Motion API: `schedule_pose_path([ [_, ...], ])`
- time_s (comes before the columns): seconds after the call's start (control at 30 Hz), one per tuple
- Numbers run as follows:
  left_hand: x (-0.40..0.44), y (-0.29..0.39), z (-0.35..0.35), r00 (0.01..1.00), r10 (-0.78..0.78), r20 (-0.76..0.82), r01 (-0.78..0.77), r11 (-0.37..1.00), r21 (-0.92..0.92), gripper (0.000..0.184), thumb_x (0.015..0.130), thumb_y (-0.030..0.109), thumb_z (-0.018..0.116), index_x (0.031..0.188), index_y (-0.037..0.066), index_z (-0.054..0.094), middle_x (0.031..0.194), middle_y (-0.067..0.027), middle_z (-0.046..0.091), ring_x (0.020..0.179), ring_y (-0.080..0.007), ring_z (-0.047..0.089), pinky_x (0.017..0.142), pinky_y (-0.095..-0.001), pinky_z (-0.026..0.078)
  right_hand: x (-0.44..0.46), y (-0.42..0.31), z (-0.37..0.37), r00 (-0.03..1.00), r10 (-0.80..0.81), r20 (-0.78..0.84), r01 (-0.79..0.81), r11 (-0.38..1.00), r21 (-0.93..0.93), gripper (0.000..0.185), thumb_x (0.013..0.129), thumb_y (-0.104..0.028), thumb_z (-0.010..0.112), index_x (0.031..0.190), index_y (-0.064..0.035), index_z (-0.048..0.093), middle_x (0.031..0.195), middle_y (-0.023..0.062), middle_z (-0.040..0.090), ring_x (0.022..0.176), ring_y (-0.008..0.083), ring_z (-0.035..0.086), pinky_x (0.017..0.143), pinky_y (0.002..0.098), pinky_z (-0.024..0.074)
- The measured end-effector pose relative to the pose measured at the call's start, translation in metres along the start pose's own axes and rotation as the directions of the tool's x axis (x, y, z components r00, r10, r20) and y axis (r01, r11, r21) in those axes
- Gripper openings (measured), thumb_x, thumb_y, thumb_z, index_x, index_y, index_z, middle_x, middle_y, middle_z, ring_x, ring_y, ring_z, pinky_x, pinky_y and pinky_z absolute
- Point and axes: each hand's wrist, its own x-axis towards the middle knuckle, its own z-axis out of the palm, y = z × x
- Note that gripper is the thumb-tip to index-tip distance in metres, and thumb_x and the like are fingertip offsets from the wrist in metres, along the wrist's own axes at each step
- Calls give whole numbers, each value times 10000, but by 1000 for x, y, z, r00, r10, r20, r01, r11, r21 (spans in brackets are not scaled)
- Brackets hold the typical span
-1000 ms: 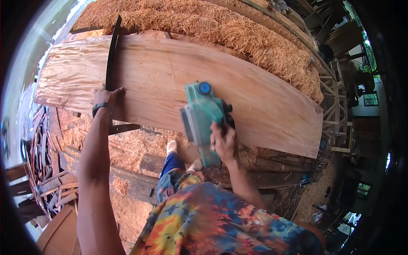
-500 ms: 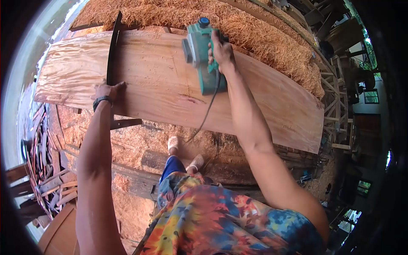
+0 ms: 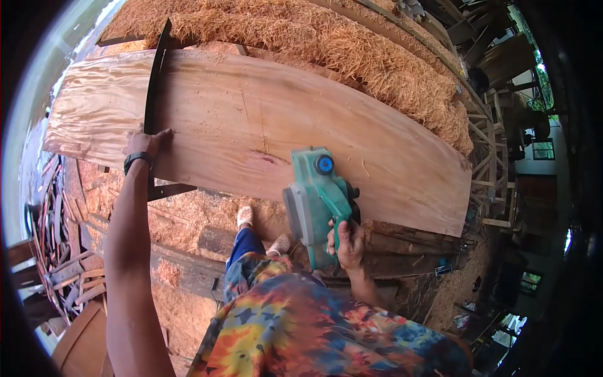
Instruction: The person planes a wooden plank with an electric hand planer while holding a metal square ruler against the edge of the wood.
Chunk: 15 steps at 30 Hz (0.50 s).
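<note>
A wide wooden board with wavy grain lies across the view in front of me. My left hand, with a dark band at the wrist, is closed around a dark L-shaped carpenter's square. The square's long arm crosses the board, and its short arm shows below the near edge. Wrapped around the rear handle of a green electric planer is my right hand. The planer's front end with the blue knob is over the board's near edge, its rear toward my body. Whether its sole touches the wood is hidden.
Curly wood shavings are heaped behind the board and cover the ground below. Scrap wood pieces are piled at the left. A wooden lattice frame stands at the right. My feet are below the board's near edge.
My right hand has drawn the planer from the board's far side back toward my body. My left hand and the square appear slightly further left and lower, along with the board.
</note>
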Motion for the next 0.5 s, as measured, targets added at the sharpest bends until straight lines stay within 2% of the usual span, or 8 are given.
schedule_pose_path([
  [0.1, -2, 1, -2, 1000, 10, 20, -10, 1000, -10, 960, 754, 799, 607, 1241, -26, 666, 1459, -293, 470, 1383, -383, 440, 1156, -577, 244, 50, -21, 11, 1000, 9, 13, -8, 998, -63, 465, 1040, -458, 500, 943, -9, 574, 565, -6, 495, 437, 80, 462, 415, 243, 381],
  [0.17, 1, -1, -1, 1000, 16, 6, -16, 1000, 0, 951, 752, 800, 606, 1232, -19, 674, 1450, -289, 481, 1374, -384, 448, 1157, -586, 237, 97, -37, 21, 999, -2, 48, 10, 988, -157, 546, 1020, -549, 473, 969, -15, 572, 568, 9, 483, 422, 88, 441, 421, 251, 374],
  [0.23, 8, -4, 8, 999, 25, -26, -24, 999, 27, 948, 750, 801, 606, 1236, -10, 675, 1444, -280, 494, 1366, -383, 456, 1157, -597, 232, 147, -51, 37, 1000, 1, 29, 4, 989, -145, 537, 1015, -564, 473, 943, -43, 578, 569, -4, 486, 415, 81, 439, 406, 249, 368],
  [0.27, 8, -5, 8, 1000, 28, -1, -28, 1000, 13, 948, 750, 802, 604, 1235, -10, 675, 1444, -275, 496, 1375, -381, 447, 1155, -601, 234, 175, -56, 46, 997, -67, 39, 71, 991, -117, 531, 1006, -579, 484, 919, -64, 581, 564, -12, 483, 411, 79, 440, 393, 247, 364],
  [0.33, 9, -4, 3, 998, 36, 57, -36, 999, -8, 948, 750, 803, 602, 1234, -9, 675, 1446, -266, 500, 1392, -378, 428, 1150, -611, 237, 229, -67, 57, 996, -88, 35, 92, 986, -137, 571, 968, -627, 518, 899, -64, 587, 586, -13, 489, 419, 86, 456, 397, 248, 377],
  [0.5, 15, -4, 9, 1000, -11, 9, 10, 999, 34, 1057, 728, 809, 623, 1385, -15, 546, 1493, -221, 467, 1441, -350, 371, 1164, -617, 225, 311, -84, 76, 994, -104, 39, 106, 993, -46, 620, 952, -646, 526, 890, -30, 565, 602, 36, 519, 444, 125, 500, 408, 283, 430],
])
